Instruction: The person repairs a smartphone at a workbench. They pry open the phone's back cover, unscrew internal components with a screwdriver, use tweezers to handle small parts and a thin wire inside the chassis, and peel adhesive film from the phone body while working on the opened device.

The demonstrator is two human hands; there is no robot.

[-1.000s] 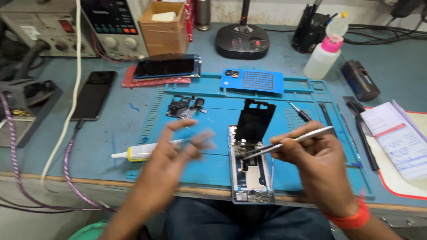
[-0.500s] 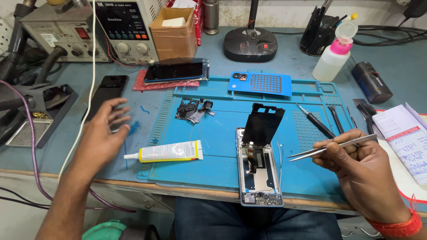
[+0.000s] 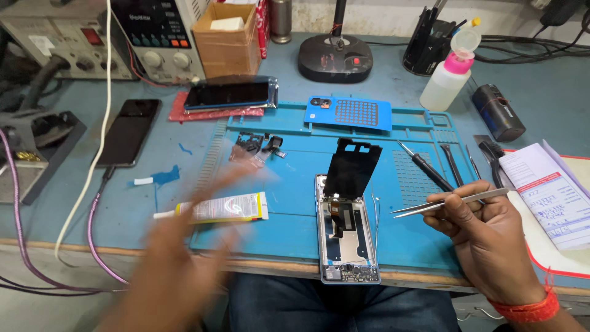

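Steel tweezers (image 3: 452, 201) sit pinched in the closed fingers of the right hand (image 3: 491, 243), their long axis running nearly level, tips pointing left toward the opened phone frame (image 3: 346, 237). That frame lies lengthwise, running away from the person, on the blue work mat (image 3: 295, 227) at the bench's near edge, with a black panel (image 3: 351, 167) at its far end. The left hand (image 3: 184, 258) is a blur over the mat's left edge, fingers spread, holding nothing that shows. Just beyond it lies a glue tube (image 3: 218, 207), white with a yellow end, lengthwise left to right. Farther back stand a brown cardboard box (image 3: 224, 40) and a white bottle (image 3: 448, 77) with a pink collar. White printed papers (image 3: 550, 193) lie at the right.
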